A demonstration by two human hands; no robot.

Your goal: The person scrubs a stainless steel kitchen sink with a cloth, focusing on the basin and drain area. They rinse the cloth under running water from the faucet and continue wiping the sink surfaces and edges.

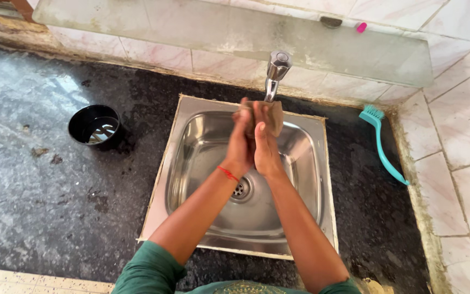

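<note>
You are holding both hands together over the steel sink (191, 163), directly below the tap (274, 73). Your left hand (240, 142) and right hand (266, 147) are pressing palm to palm, fingers closed around a brown cloth (270, 114), which is sticking up between the fingertips and touching the tap's spout. You are wearing a red thread (228, 173) on the left wrist. The drain (240, 189) is lying below your wrists, at the sink's middle.

Left of the sink, a black bowl (94, 126) is sitting on the dark stone counter (39, 179), well apart from the rim. Right of the sink, a teal brush (383, 144) is lying near the tiled wall. Behind the tap, a glass shelf (191, 27) is running along the wall.
</note>
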